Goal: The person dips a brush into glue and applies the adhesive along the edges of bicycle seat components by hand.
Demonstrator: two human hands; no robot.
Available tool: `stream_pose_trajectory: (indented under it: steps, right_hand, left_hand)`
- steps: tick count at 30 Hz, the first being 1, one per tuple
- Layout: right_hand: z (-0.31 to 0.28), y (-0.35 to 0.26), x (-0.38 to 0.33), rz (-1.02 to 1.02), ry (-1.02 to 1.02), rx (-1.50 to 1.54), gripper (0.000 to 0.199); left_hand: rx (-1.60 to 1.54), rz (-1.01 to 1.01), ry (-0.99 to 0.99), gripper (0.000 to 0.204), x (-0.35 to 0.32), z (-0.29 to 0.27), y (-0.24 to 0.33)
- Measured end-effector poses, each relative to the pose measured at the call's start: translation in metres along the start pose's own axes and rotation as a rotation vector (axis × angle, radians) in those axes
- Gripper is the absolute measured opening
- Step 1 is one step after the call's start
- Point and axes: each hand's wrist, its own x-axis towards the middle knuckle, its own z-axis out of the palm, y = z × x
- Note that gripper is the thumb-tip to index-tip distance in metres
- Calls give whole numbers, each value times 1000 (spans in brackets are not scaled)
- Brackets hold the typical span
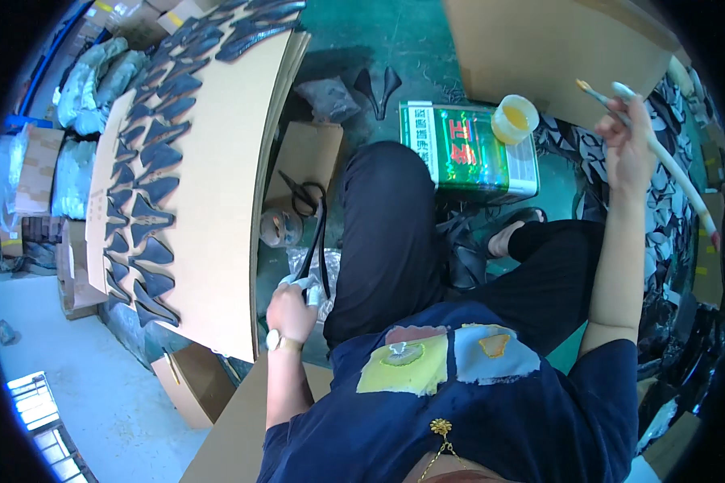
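Note:
My left hand [292, 312], with white wraps on its fingers, is closed on a narrow black V-shaped piece [321, 241] beside my knee. Raised at the right, my right hand [627, 145] grips a brush [592, 93] with yellowish bristles; a long pale rod, apparently its handle, runs back past the wrist. A cup of yellow liquid [515, 121] stands on a green and silver metal can [491, 173] in front of me. Black-handled scissors [301, 196] lie on a small cardboard box [318, 149], near my left hand.
At the left, a stack of cardboard sheets [217, 161] carries rows of black shaped pieces [157, 189]. Another V-shaped piece [379, 92] and a plastic bag [328, 98] lie on the green floor. A clear jar [280, 229] is by my knee. A large carton [556, 56] stands ahead right.

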Motion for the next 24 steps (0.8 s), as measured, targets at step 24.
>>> stream_pose_trajectory:
  steps: [24]
  right_hand:
    - [-32,6,-16,292,-266,-58,32]
  left_hand:
    - [-1759,584,-1006,56,152,-84,329]
